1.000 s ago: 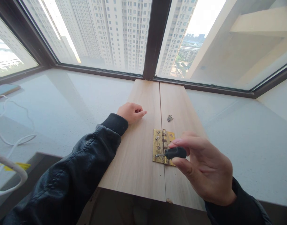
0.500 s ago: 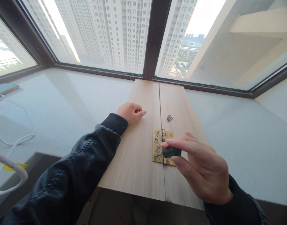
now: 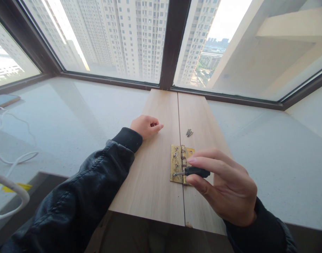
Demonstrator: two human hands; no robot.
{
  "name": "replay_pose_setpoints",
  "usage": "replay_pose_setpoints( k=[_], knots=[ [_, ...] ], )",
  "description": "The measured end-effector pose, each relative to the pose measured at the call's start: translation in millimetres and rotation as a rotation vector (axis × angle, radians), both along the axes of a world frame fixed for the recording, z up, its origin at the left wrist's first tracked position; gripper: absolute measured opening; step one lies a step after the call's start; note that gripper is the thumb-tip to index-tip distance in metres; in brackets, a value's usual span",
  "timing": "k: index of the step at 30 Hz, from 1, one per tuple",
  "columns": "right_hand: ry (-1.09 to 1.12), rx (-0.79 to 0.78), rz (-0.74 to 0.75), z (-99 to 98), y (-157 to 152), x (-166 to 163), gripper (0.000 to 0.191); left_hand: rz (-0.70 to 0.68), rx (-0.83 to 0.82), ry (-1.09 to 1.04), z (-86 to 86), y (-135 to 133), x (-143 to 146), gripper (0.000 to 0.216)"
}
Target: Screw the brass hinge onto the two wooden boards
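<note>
Two light wooden boards (image 3: 150, 168) lie side by side on a pale sill, joined by a brass hinge (image 3: 176, 165) across their seam. My right hand (image 3: 224, 189) pinches a small black-handled screwdriver (image 3: 196, 172), whose tip rests on the hinge's left leaf near its lower screw hole. My left hand (image 3: 146, 126) lies on the left board with fingers loosely curled, index finger pointing right, holding nothing. A few loose screws (image 3: 189, 133) lie on the right board just beyond the hinge.
The pale stone sill (image 3: 71, 116) runs under large windows with dark frames (image 3: 173, 45). A white cable (image 3: 10, 165) loops at the far left, near a flat device (image 3: 5, 101) by the window. The boards' near edge overhangs a dark gap.
My right hand has twisted the screwdriver between its fingers over the hinge, shifting slightly left then back. My left hand stays in place on the board.
</note>
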State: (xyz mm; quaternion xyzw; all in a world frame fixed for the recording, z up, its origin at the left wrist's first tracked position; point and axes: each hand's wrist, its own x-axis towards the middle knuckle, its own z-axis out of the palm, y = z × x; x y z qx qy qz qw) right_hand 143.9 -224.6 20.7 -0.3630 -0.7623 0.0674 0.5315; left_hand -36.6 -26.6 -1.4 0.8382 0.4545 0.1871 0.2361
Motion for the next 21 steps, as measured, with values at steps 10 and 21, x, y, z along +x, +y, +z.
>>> replay_pose_setpoints(
  k=[10,21],
  knots=[
    [0.053,-0.089,0.081,0.5,-3.6,-0.4,0.031,0.000,-0.001,-0.002,-0.2,-0.2,-0.3,0.034],
    [0.052,-0.056,0.029,1.4,-2.6,-0.9,0.026,-0.002,0.019,-0.011,-1.3,1.0,-1.2,0.035]
  ],
)
